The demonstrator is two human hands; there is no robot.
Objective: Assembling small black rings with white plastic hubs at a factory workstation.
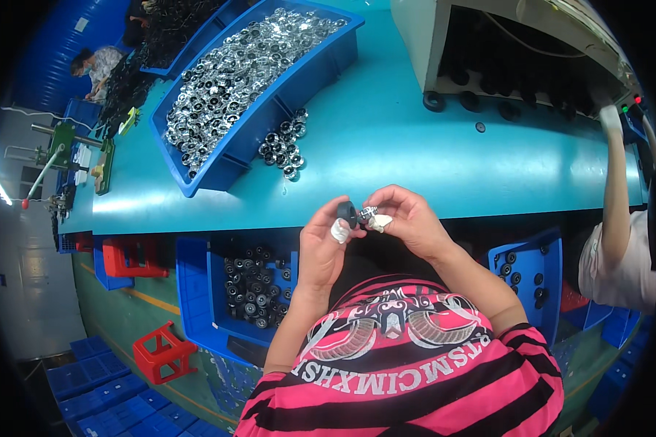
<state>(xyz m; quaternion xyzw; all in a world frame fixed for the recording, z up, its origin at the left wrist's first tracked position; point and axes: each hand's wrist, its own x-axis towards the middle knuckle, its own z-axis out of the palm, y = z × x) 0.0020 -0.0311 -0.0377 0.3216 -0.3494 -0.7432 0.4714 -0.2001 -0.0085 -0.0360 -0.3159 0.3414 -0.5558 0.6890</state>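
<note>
Just past the table's near edge, both my hands meet in front of my chest. My left hand (325, 240) grips a black rubber tyre (346, 213) between thumb and fingers, its hole turned toward the right. A small chrome wheel hub (367, 215) is pinched in my right hand (408, 222), close against the tyre; whether the two touch I cannot tell. White wrapping covers a finger or thumb on each hand. Beyond them, a small pile of chrome hubs (284, 146) lies on the turquoise table (386, 160).
A blue bin (270, 109) heaped with chrome hubs stands at the far left. At the far right, black tyres (468, 100) lie under a metal housing (419, 44). Blue crates (193, 291) with wheels sit below the table edge. A co-worker's arm (616, 189) reaches in at right.
</note>
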